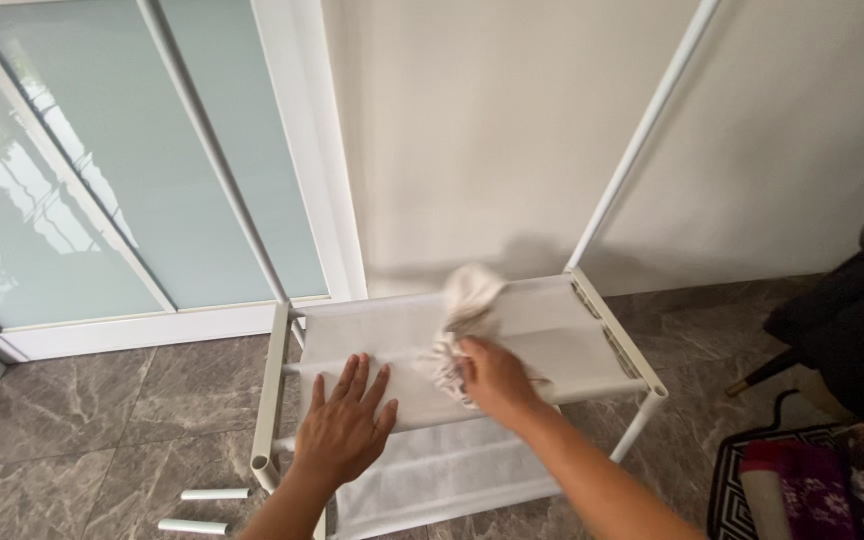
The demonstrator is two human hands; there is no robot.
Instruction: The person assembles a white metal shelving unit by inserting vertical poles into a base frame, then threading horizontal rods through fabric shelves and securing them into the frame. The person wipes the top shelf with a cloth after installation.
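A white fabric shelf (552, 325) of a white metal rack (274, 390) lies below me against the wall. My left hand (344, 425) rests flat on the shelf's near left part, fingers spread. My right hand (490, 380) grips a crumpled whitish cloth (464, 305) that trails across the middle of the shelf toward the wall; the cloth looks blurred. A second fabric shelf (442, 475) shows lower down, under my arms.
Two upright white poles (642, 140) rise from the rack's back corners. Two loose white tubes (214, 494) lie on the grey marble floor at left. A frosted glass sliding door (132, 170) stands left. A dark chair (852, 330) and a patterned rug (802, 480) are at right.
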